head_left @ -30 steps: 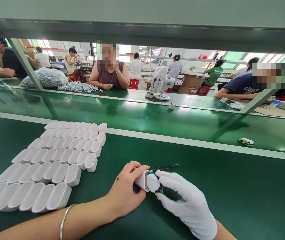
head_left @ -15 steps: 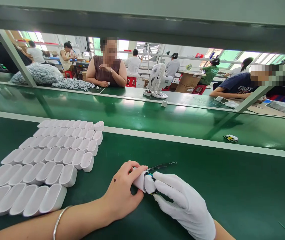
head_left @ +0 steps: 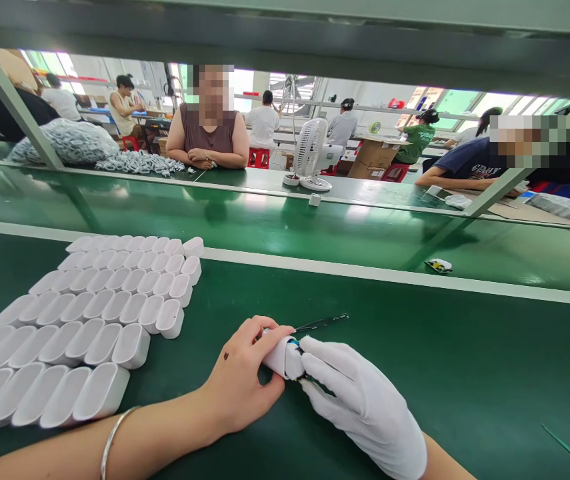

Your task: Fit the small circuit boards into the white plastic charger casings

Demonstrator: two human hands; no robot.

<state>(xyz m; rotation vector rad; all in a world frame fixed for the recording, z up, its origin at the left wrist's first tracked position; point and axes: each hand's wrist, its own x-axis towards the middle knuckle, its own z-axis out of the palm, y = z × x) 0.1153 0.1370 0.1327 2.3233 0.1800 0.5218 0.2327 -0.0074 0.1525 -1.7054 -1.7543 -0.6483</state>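
Low in the middle of the frame, your left hand [head_left: 242, 380] pinches a white case [head_left: 279, 355] between thumb and fingers, its open end turned toward your gloved right hand [head_left: 359, 400]. That seems to steady the case just above the bench [head_left: 465, 373] while the other hand works at its mouth. The right grip is pressed together on a small part at the opening, where a bit of green and blue shows; what it is you cannot tell from here. Black tweezers [head_left: 322, 323] lie on the bench just beyond the case, within easy reach. To the left, rows of white cases [head_left: 85, 327] lie side by side, likely so each can be picked off the end.

The bench is dark green with a pale strip running across it. Beyond, on a glossy green belt [head_left: 265, 220], sits a small wrapper [head_left: 438, 265]. Across the upper frame, a white fan [head_left: 309, 153], a heap of white parts [head_left: 72, 143] and seated workers fill a bright room.
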